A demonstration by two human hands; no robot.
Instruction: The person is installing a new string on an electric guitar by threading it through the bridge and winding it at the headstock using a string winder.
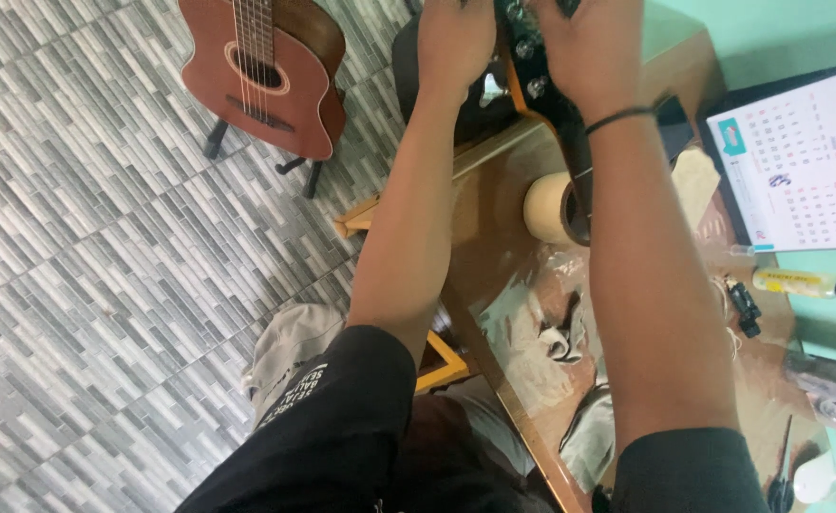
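Lying by right hand point(597, 47): white calendar point(803, 157), yellow bottle point(803, 282) w/ black cap.

Both hands, left hand point(453, 43) and right hand point(589, 47), grip a guitar headstock point(532, 71) at top centre; tape roll point(553, 209) below; a red-brown acoustic guitar point(266, 71) stands upper left.

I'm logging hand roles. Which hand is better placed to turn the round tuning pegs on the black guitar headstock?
Probably the left hand: it grips the edge of the black guitar headstock right by the round tuning pegs, while the right hand lies across the headstock's face.
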